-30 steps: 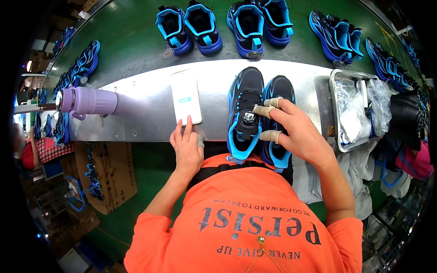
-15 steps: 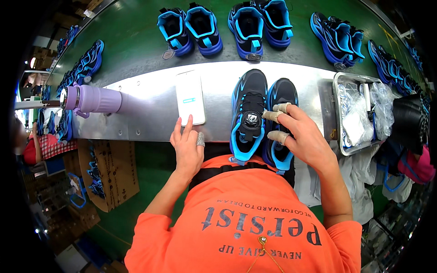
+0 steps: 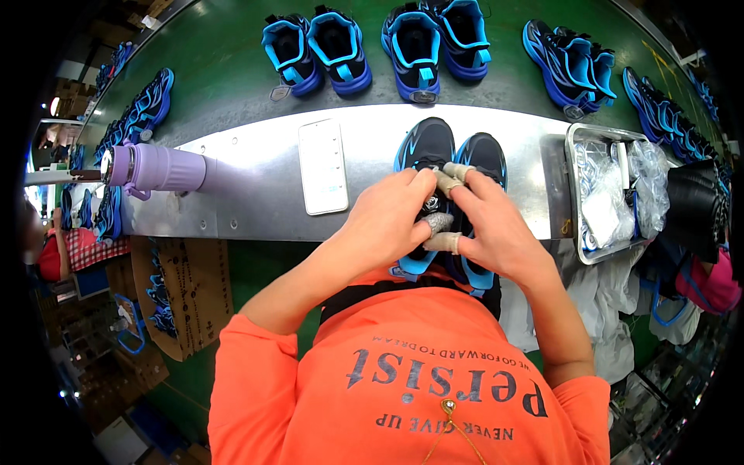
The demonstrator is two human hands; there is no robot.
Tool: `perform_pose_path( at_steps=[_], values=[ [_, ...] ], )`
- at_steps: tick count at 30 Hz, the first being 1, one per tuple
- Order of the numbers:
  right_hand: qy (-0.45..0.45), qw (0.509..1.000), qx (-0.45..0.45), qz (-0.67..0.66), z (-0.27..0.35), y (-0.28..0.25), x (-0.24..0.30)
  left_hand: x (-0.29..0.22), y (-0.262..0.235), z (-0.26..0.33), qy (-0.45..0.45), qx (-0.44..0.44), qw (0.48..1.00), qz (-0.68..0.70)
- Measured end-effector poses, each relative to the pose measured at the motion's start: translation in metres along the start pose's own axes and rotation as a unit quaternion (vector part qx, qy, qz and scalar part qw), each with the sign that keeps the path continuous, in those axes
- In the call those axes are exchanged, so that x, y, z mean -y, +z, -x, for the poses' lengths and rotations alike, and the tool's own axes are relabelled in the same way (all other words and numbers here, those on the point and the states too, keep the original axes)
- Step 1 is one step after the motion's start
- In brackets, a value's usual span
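A pair of black-and-blue sneakers lies in front of me on the metal ledge, toes pointing away: the left sneaker (image 3: 431, 141) and the right sneaker (image 3: 485, 155). My left hand (image 3: 387, 213) and my right hand (image 3: 496, 232) meet over the left sneaker, fingers curled onto its tongue and lacing around a round dial (image 3: 431, 204). The fingers partly cover the dial and laces. Beige wraps cover several right fingertips, and a grey wrap is on my left thumb. Left of my hands lies a phone (image 3: 324, 167) with a bright white screen.
Beyond the ledge, a green conveyor belt (image 3: 209, 70) carries several pairs of similar sneakers (image 3: 339, 50). A lilac bottle (image 3: 174, 169) lies toward the left. At right, a metal tray (image 3: 573, 167) holds small plastic packets. An open carton (image 3: 205, 302) stands below at left.
My left hand has left the phone and moved right onto the left sneaker. My right hand has shifted left to join it. Shoes on the belt have slid slightly left.
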State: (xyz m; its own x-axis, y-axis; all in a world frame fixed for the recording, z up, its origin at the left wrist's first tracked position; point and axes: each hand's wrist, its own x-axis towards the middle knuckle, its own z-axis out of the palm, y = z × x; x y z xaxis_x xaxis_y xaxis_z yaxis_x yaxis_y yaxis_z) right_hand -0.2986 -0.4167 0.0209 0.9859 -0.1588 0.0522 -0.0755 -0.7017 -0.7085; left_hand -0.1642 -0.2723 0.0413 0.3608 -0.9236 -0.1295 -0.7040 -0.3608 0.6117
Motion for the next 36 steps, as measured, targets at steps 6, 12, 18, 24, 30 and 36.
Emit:
perform_pose_path(
  at_steps=[6, 12, 18, 24, 30, 36],
  values=[
    [0.019, 1.0, -0.009, 0.012, -0.004, -0.001, -0.002, 0.009, 0.004, -0.021, 0.024, 0.062, 0.99, -0.125],
    [0.033, 0.999, -0.014, -0.018, -0.013, 0.015, -0.002, 0.013, -0.008, -0.044, -0.048, 0.204, 0.975, -0.077],
    [0.072, 0.997, 0.023, -0.028, -0.008, 0.013, -0.006, 0.001, -0.001, -0.047, -0.023, 0.207, 0.961, -0.18],
    [0.005, 0.991, 0.014, -0.135, -0.006, 0.0, -0.025, 0.015, 0.001, -0.024, 0.041, 0.058, 0.997, 0.014],
    [0.052, 0.982, 0.016, -0.183, -0.005, -0.018, -0.033, 0.018, 0.015, -0.007, 0.013, -0.028, 0.997, 0.071],
    [0.012, 0.995, -0.093, -0.046, -0.006, 0.006, -0.031, 0.009, 0.012, -0.013, -0.013, 0.006, 0.999, 0.046]
  ],
)
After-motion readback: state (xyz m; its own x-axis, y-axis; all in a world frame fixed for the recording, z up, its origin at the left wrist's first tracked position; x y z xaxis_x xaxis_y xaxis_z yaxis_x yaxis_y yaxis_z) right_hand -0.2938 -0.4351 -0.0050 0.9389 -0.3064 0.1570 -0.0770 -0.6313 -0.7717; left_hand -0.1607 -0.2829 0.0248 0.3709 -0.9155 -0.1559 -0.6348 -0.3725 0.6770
